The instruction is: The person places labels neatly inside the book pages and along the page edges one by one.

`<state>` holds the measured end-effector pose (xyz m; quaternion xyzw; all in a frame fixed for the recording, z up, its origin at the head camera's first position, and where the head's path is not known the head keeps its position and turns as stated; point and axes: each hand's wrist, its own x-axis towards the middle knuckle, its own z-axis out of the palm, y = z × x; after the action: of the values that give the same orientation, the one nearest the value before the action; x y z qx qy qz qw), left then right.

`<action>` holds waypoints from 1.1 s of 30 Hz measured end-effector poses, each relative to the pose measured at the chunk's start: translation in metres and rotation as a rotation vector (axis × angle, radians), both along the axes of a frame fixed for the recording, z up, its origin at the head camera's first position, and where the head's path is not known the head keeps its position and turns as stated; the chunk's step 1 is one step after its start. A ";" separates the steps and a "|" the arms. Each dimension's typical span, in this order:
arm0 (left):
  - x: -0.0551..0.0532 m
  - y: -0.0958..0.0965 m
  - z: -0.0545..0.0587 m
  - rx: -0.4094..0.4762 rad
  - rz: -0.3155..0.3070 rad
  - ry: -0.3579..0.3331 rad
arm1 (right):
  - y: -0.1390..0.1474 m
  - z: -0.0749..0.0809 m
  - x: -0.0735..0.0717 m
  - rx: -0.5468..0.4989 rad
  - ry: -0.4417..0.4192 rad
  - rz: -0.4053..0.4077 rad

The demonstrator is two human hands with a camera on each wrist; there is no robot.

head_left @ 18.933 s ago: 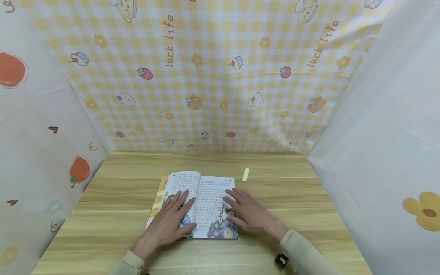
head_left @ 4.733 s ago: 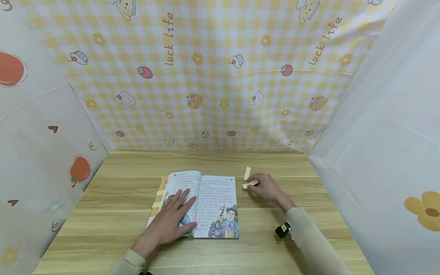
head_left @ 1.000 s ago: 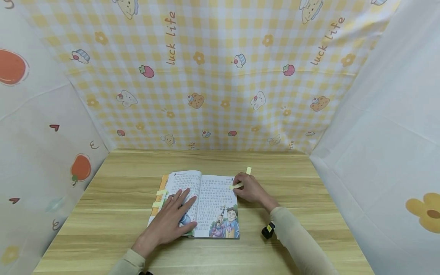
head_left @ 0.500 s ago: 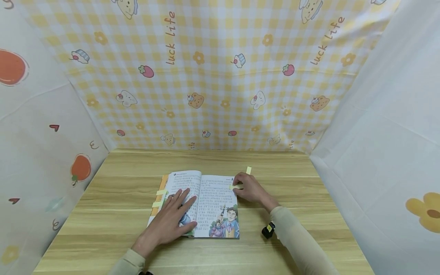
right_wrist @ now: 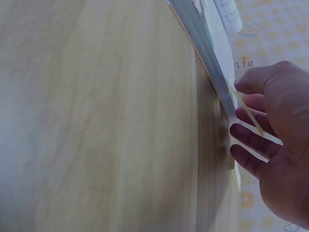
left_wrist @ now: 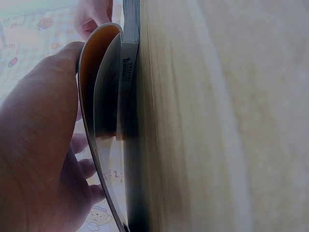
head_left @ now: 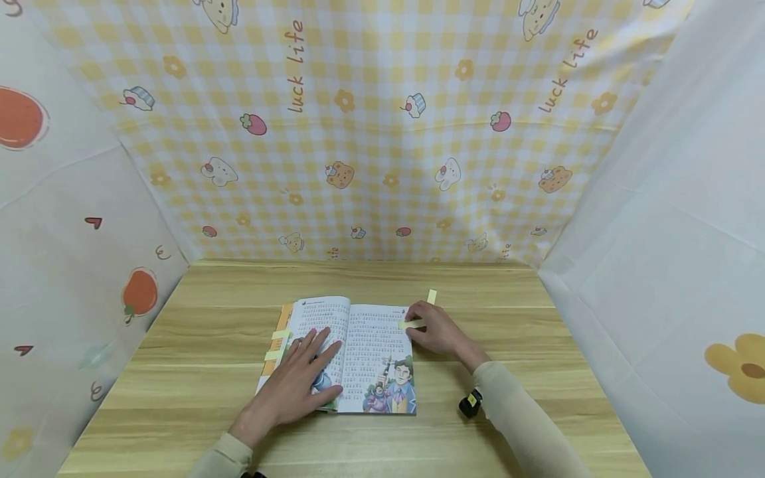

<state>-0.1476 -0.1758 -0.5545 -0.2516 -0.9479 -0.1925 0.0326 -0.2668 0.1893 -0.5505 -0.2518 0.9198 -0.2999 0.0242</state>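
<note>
An open book [head_left: 372,342] with printed text and coloured drawings lies on the table. Flat across its left page rests my left hand [head_left: 295,382], fingers spread; the left wrist view shows that page bulging up beside the palm [left_wrist: 38,140]. At the right page's outer edge my right hand [head_left: 436,328] pinches a pale yellow sticky strip [head_left: 410,324], one end of which lies on the page. In the right wrist view the thumb meets the strip [right_wrist: 252,117] near the page edge, while the other fingers are bent below it. Part of the strip is hidden by the hand.
Another pale yellow strip [head_left: 433,297] lies on the wooden table [head_left: 227,285] just behind my right hand. Two yellow tabs [head_left: 275,356] stick out at the book's left side. Patterned cloth [head_left: 370,146] hangs at the back, with pale cloth on both sides.
Earlier my right hand lay on the right page, then held the strip over the table; it has since moved left to the page edge. Over the last second both hands stay nearly still.
</note>
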 end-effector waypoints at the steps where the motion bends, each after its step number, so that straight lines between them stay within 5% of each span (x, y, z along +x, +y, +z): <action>1: 0.000 0.000 0.000 0.000 -0.001 0.001 | 0.001 0.000 0.001 0.002 0.001 0.001; 18: 0.001 0.001 0.001 0.001 0.002 0.000 | 0.010 0.000 0.020 0.098 0.283 0.122; 33: 0.000 0.000 -0.002 -0.001 0.002 0.005 | 0.010 -0.006 0.030 0.235 0.364 0.199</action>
<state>-0.1479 -0.1756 -0.5565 -0.2514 -0.9481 -0.1914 0.0351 -0.2373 0.1995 -0.5567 -0.3866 0.9082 -0.1365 -0.0836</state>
